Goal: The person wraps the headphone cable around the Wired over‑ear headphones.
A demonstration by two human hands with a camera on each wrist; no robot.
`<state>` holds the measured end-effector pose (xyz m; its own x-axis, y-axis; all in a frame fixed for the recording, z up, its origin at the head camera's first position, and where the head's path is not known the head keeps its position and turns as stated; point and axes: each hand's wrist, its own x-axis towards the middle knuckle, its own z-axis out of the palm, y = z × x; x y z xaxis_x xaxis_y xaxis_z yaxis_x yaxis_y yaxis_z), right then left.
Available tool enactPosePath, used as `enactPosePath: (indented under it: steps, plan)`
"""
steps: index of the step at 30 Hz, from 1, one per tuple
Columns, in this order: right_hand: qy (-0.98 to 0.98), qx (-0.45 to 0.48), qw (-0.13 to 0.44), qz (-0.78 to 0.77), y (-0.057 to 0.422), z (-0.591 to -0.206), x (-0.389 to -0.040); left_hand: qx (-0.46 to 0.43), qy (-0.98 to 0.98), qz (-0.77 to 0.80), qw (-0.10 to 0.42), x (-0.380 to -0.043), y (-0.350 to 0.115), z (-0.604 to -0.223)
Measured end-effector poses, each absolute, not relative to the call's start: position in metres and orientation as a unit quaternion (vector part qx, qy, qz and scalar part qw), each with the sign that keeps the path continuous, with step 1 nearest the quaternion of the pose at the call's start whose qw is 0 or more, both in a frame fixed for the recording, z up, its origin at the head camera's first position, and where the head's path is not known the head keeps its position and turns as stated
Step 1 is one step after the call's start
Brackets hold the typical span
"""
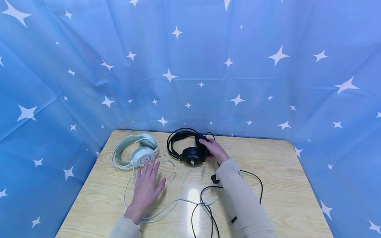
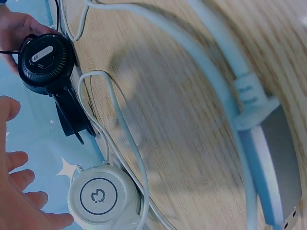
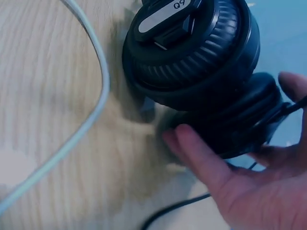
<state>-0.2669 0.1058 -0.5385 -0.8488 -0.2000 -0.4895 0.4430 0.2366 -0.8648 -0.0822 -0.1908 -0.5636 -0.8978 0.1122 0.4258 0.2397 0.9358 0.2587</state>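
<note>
A pair of black headphones (image 1: 192, 156) lies on its side at the back middle of the table. My right hand (image 1: 216, 150) grips its far ear cup, thumb on one side and fingers on the other, as the right wrist view shows with the ear cups (image 3: 187, 57) close together. To the left lie white and pale green headphones (image 1: 143, 156). Over their front edge my left hand (image 1: 146, 188) hovers with fingers spread, holding nothing. In the left wrist view its fingertips appear beside the white ear cup (image 2: 98, 197).
A pale cable (image 1: 178, 199) loops across the front of the wooden table (image 1: 285, 185), crossing a black cable (image 1: 211, 187). A grey USB plug (image 2: 271, 165) ends a pale cable. A small black piece (image 1: 215, 178) sits by the right sleeve. Blue star-patterned cloth (image 1: 202, 66) hangs behind.
</note>
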Motion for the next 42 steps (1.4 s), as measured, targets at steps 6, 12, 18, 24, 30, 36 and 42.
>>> enactPosePath:
  steps: [6,12,18,24,30,36,42]
  plan:
    - [0.705,0.079,0.245,-0.660,0.122,-0.546,-0.263,-0.098,-0.961,-0.159,0.205,-0.085,-0.187,-0.564]
    - [0.693,0.067,0.207,-0.687,0.128,-0.540,-0.251,-0.102,-0.955,-0.174,0.219,-0.088,-0.185,-0.562]
    - [0.684,0.070,0.169,-0.706,0.141,-0.531,-0.229,-0.104,-0.945,-0.220,0.219,-0.099,-0.173,-0.555]
    - [0.679,0.066,0.132,-0.719,0.161,-0.527,-0.201,-0.076,-0.935,-0.303,0.168,-0.119,-0.152,-0.530]
    - [0.683,0.042,0.105,-0.722,0.182,-0.519,-0.169,-0.040,-0.911,-0.400,0.097,-0.144,-0.131,-0.496]
    - [0.712,0.014,0.083,-0.697,0.196,-0.513,-0.143,-0.019,-0.863,-0.505,0.014,-0.171,-0.118,-0.469]
    - [0.737,-0.031,0.053,-0.673,0.205,-0.506,-0.126,-0.015,-0.774,-0.624,-0.105,-0.189,-0.115,-0.457]
